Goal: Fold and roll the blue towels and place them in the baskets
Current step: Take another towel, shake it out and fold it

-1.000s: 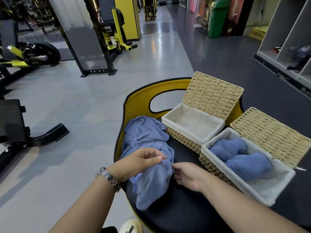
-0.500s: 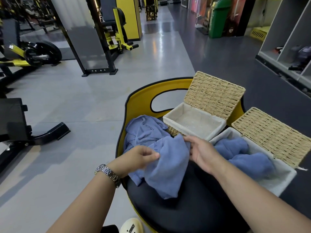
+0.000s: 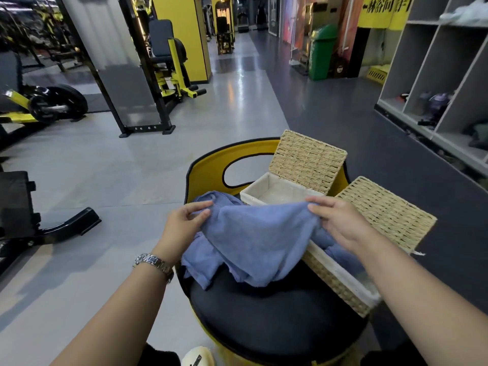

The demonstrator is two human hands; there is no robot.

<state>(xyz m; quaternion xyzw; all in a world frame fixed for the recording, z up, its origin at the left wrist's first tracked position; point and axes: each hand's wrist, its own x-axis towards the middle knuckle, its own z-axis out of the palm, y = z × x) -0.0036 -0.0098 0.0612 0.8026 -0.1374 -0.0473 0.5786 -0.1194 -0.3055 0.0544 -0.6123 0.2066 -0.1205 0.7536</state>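
Left hand (image 3: 184, 223) pinches the blue towel (image 3: 256, 241) at its 9 o'clock corner. Towel hangs spread above the black seat (image 3: 264, 313), draping limp: soft, light, no stiffness, so hold it by corners or top edge. Right hand (image 3: 340, 223) grips the 3 o'clock corner, over the near basket (image 3: 340, 283). Far basket (image 3: 266, 192) sits at 12.

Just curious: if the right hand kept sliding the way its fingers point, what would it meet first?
Probably the left hand. The right hand pinches the blue towel with its fingers aimed left along the stretched edge, though depth is hard to judge.
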